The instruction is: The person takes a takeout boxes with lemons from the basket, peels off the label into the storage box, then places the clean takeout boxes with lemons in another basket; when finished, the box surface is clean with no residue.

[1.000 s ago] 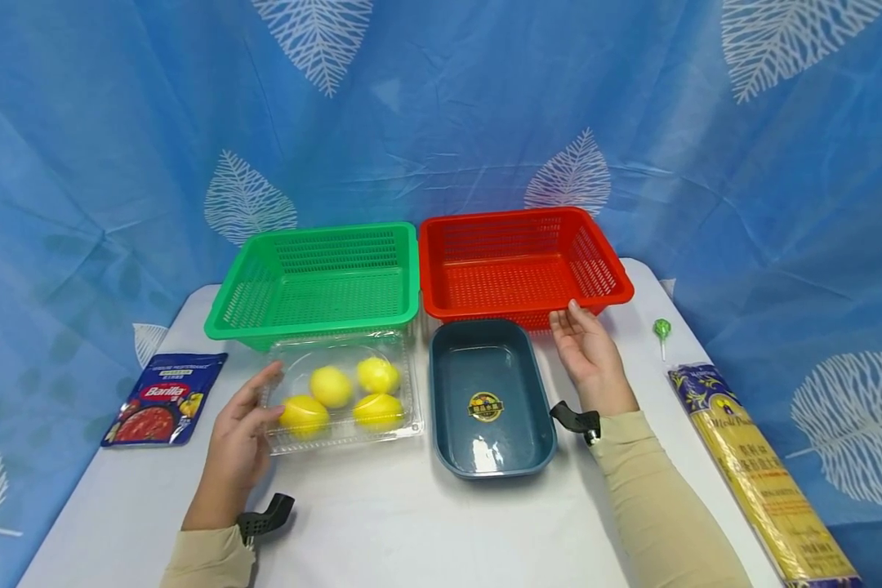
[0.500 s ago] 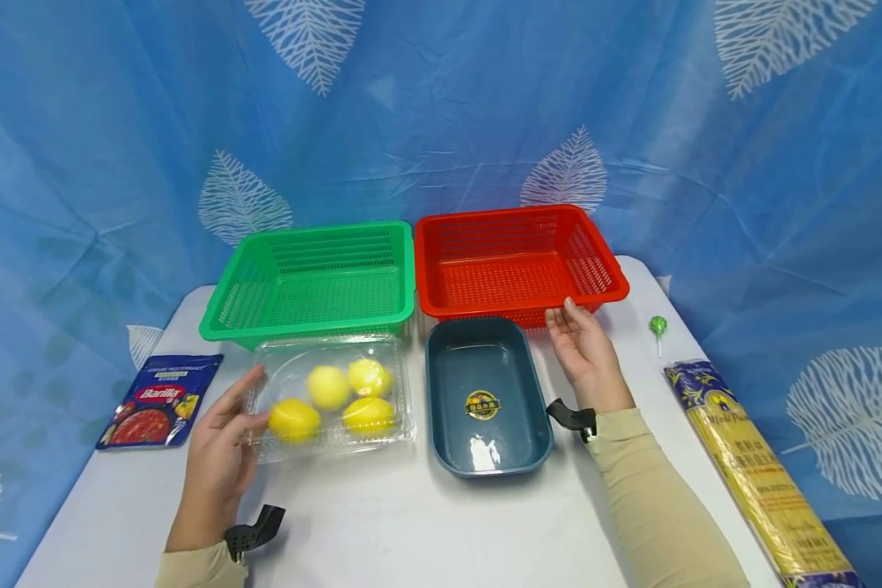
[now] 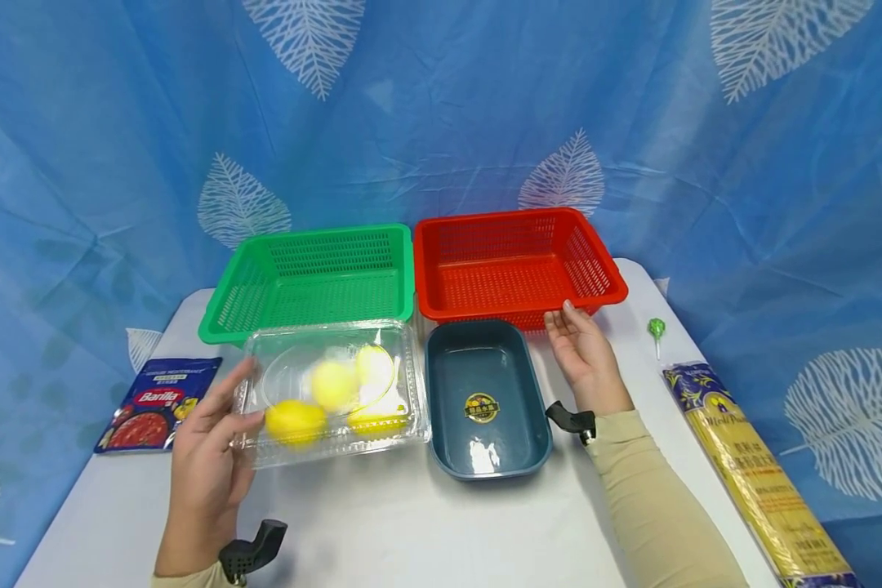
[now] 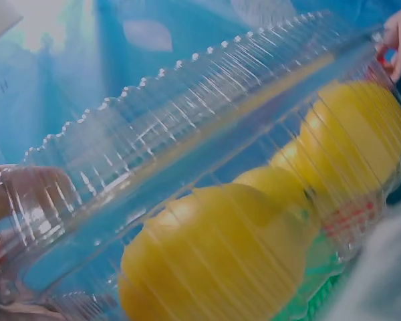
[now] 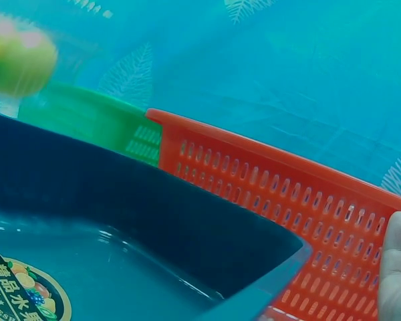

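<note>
My left hand (image 3: pixel 209 457) grips the left edge of a clear plastic clamshell box (image 3: pixel 275 343), thumb on the near side. Several lemons (image 3: pixel 296 421) lie inside it, blurred in the head view. Held above the tabletop, the box tilts and overlaps the green basket's front. In the left wrist view its ribbed side and the lemons (image 4: pixel 214 261) fill most of the frame. My right hand (image 3: pixel 586 355), palm up and fingers loosely extended, is at the front wall of the red basket (image 3: pixel 514 312); whether it touches is unclear. It holds nothing.
A dark blue tray (image 3: pixel 488 449) with a round sticker stands between my hands. Behind is a green basket (image 3: pixel 238 298), beside the red one. A blue Barilla pouch (image 3: pixel 154 408) lies left; a green lollipop (image 3: pixel 657 328) and a long yellow spaghetti pack (image 3: pixel 760 474) lie right.
My left hand has lifted the clamshell box off the table and tilted it, shifting slightly left. The lemons have moved inside. My right hand stays at the red basket.
</note>
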### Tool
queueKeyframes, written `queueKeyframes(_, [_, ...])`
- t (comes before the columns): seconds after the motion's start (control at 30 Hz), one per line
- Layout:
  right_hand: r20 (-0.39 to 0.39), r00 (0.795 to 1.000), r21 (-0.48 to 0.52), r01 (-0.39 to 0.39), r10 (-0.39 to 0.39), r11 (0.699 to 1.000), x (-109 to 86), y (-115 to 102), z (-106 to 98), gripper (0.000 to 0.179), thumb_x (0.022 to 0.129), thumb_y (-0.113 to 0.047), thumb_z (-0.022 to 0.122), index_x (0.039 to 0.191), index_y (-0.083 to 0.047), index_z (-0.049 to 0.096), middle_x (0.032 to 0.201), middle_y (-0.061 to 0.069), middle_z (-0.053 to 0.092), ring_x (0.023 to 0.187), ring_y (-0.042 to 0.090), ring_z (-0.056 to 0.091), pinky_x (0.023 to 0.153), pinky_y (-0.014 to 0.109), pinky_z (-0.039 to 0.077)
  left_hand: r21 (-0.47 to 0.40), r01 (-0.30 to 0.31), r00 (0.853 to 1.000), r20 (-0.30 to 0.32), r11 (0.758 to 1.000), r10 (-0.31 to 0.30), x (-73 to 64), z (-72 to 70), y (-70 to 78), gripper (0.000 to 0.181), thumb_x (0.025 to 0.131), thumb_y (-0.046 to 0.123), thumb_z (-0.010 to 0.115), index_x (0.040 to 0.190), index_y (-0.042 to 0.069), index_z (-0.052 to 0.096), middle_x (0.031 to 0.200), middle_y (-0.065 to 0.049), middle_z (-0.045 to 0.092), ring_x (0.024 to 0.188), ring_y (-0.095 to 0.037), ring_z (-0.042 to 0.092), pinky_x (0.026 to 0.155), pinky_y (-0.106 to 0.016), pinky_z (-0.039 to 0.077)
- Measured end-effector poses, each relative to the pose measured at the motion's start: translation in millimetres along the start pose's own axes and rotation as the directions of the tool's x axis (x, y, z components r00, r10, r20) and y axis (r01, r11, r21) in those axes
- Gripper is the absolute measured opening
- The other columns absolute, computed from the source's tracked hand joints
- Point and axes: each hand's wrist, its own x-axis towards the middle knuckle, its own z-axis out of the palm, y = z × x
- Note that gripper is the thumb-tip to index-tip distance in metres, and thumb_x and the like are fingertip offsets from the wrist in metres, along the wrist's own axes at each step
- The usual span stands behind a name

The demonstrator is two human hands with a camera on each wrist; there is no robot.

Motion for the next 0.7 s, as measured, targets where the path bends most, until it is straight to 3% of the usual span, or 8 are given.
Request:
queueKeyframes(0.2, [-0.023,1.000,-0.012,0.001,-0.002,1.000,-0.1,-0.2,-0.3,0.024,0.102,0.004,0.063,0.115,-0.007,0.046,0.108,0.010,0.052,0.094,0.022,0.057,0.095,0.030,0.056,-0.057,-0.043,0.995,0.091,0.997,0.048,9.3,21.6,15.0,0.058,0.104,-0.013,0.045,0.158,0.009,0.049,0.164,-0.015,0.033,0.133,-0.031,0.048,0.094,-0.033,0.057])
queueKeyframes(0.23, [-0.026,1.000,-0.012,0.002,-0.002,1.000,0.0,-0.2,-0.5,0.023,0.102,0.004,0.063,0.114,-0.007,0.045,0.108,0.010,0.052,0.093,0.022,0.057,0.095,0.030,0.056,-0.067,-0.052,0.994,0.097,0.996,0.058,12.3,25.2,16.0,0.058,0.104,-0.013,0.045,0.158,0.008,0.049,0.163,-0.015,0.035,0.128,-0.029,0.052,0.089,-0.026,0.057])
queueKeyframes(0.27, [-0.028,1.000,-0.012,0.000,-0.001,1.000,0.0,0.0,-0.6,0.024,0.102,0.004,0.063,0.114,-0.007,0.045,0.109,0.010,0.052,0.094,0.022,0.057,0.095,0.030,0.056,-0.088,-0.058,0.992,0.106,0.994,0.067,15.6,29.1,16.7,0.057,0.104,-0.013,0.045,0.158,0.007,0.049,0.163,-0.016,0.035,0.130,-0.029,0.052,0.093,-0.030,0.057])
queueKeyframes(0.33, [-0.032,0.999,-0.017,0.000,-0.001,1.000,-0.1,0.4,-0.7,0.024,0.102,0.003,0.063,0.114,-0.007,0.045,0.110,0.010,0.052,0.094,0.021,0.057,0.095,0.030,0.056,-0.111,-0.073,0.990,0.110,0.991,0.085,22.0,36.4,16.1,0.057,0.104,-0.014,0.045,0.157,0.006,0.050,0.164,-0.015,0.034,0.135,-0.029,0.048,0.091,-0.026,0.057])
queueKeyframes(0.43, [-0.038,0.999,-0.024,0.000,-0.001,1.000,-0.2,0.5,-1.2,0.023,0.103,0.003,0.062,0.114,-0.007,0.045,0.110,0.010,0.052,0.093,0.021,0.058,0.094,0.030,0.057,-0.112,-0.095,0.990,0.092,0.989,0.105,31.8,48.6,12.3,0.058,0.102,-0.017,0.045,0.155,0.004,0.053,0.167,-0.011,0.032,0.146,-0.029,0.035,0.073,-0.013,0.053])
queueKeyframes(0.47, [-0.036,0.999,-0.024,-0.001,0.000,1.000,-0.5,0.3,-1.4,0.024,0.103,0.002,0.062,0.116,-0.008,0.045,0.112,0.010,0.052,0.094,0.021,0.058,0.094,0.030,0.056,-0.115,-0.101,0.989,0.093,0.988,0.112,35.5,53.3,10.5,0.058,0.101,-0.018,0.045,0.154,0.004,0.053,0.168,-0.010,0.030,0.151,-0.029,0.028,0.078,-0.016,0.055])
queueKeyframes(0.53, [-0.027,1.000,-0.026,0.004,-0.004,1.000,-0.8,-0.4,-1.9,0.024,0.102,0.002,0.063,0.116,-0.007,0.045,0.112,0.010,0.051,0.095,0.021,0.058,0.095,0.030,0.056,-0.105,-0.123,0.987,0.091,0.987,0.133,43.3,62.7,6.0,0.059,0.099,-0.019,0.045,0.153,0.002,0.054,0.169,-0.009,0.028,0.154,-0.027,0.022,0.071,-0.015,0.053])
queueKeyframes(0.7, [-0.019,1.000,-0.031,0.016,-0.017,0.999,-0.7,-1.0,-2.0,0.026,0.101,0.002,0.065,0.115,-0.007,0.045,0.111,0.010,0.052,0.095,0.021,0.058,0.095,0.030,0.056,-0.117,-0.156,0.980,0.105,0.981,0.169,64.6,86.5,-5.0,0.061,0.095,-0.020,0.047,0.152,0.002,0.055,0.169,-0.008,0.028,0.156,-0.023,0.016,0.070,-0.018,0.051])
